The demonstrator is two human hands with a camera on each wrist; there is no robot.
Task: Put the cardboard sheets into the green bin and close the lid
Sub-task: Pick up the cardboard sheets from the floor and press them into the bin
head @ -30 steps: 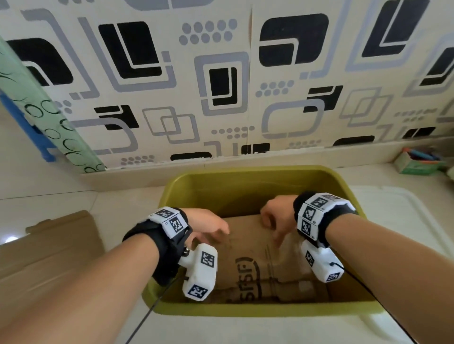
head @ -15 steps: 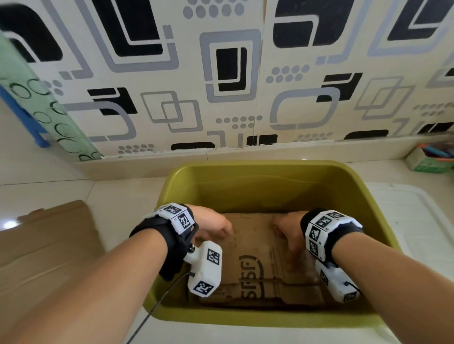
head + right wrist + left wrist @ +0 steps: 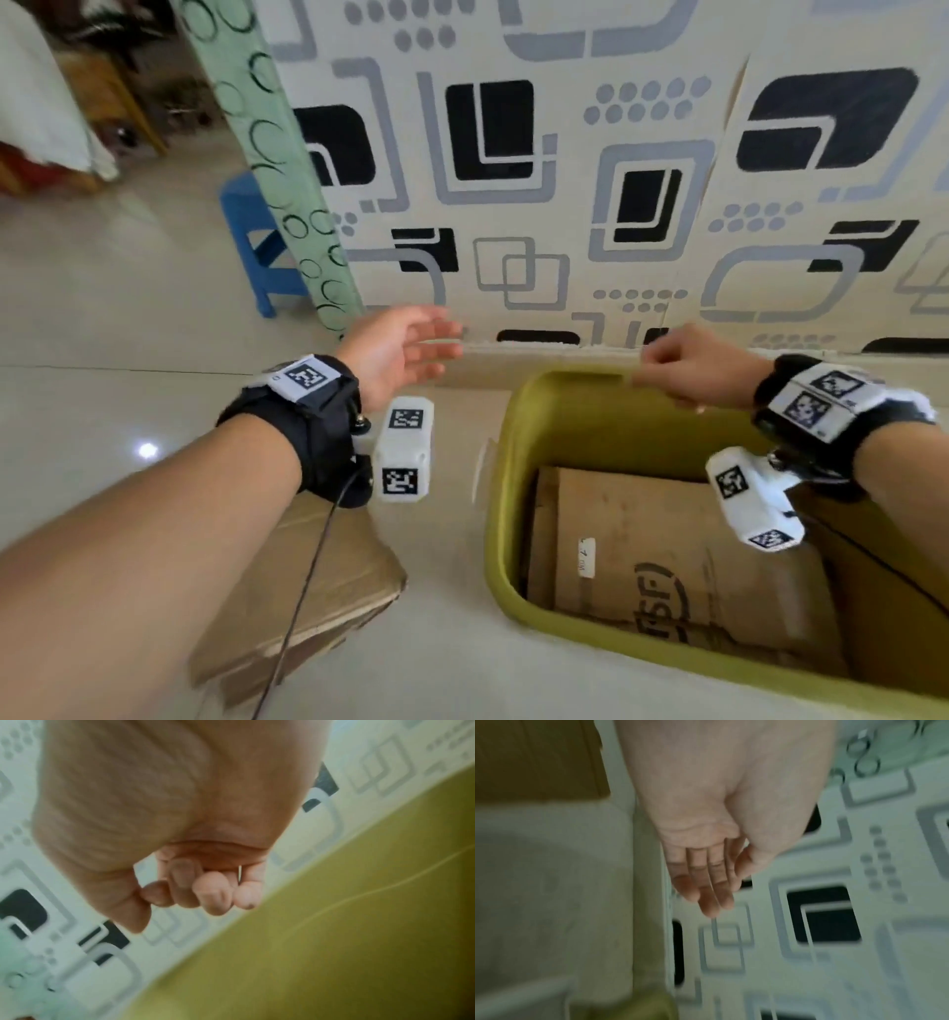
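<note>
The green bin [image 3: 500,514] stands on the floor at the right, lid off, and a printed cardboard sheet [image 3: 667,539] lies flat on its bottom. Another cardboard sheet [image 3: 334,591] lies on the floor left of the bin, partly under my left forearm. My left hand [image 3: 405,349] hangs in the air left of the bin with fingers straight and palm empty; the left wrist view shows the left hand [image 3: 706,872] the same way. My right hand [image 3: 678,365] hovers over the bin's far rim. Its fingers [image 3: 200,892] are curled and hold nothing.
A patterned wall [image 3: 616,205] runs just behind the bin. At the back left are a blue stool [image 3: 257,236] and a green curtain [image 3: 272,154], with pale tiled floor [image 3: 102,334] to the left. No lid is in view.
Both hands have lifted out of the bin, leaving the printed sheet flat inside. The left hand swung left out of the bin and opened. The head view turned left.
</note>
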